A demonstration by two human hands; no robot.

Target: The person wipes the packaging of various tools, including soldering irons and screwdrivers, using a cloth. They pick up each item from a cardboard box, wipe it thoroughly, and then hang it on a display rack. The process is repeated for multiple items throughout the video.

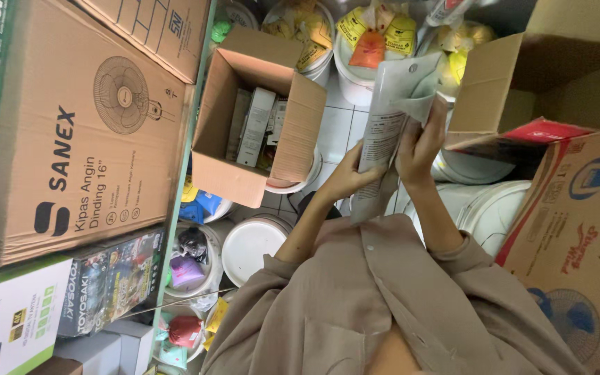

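At the far left stands a stack of big cartons: a brown fan carton (85, 132) with a line drawing of a fan on its face, and below it a smaller box with a colourful picture (109, 281). Just right of the stack, round white tubs (189, 267) hold small wrapped goods, and a white lid (251, 246) lies beside them. Above these sits an open brown cardboard box (258, 114) with flat white packets standing inside it. Next comes the left hand (347, 177), its grip closed on the lower edge of a long white plastic packet (387, 125), which is held upright in the air in the middle of the view, over the white tiled floor (338, 128). The right hand (421, 149) has its grip wrapped round the packet's right side, fingers curled over the front. Behind the packet, white buckets (362, 69) carry yellow and orange bags. Both sleeves are beige. At the far right lean more brown cartons (578, 229), printed with blue fans
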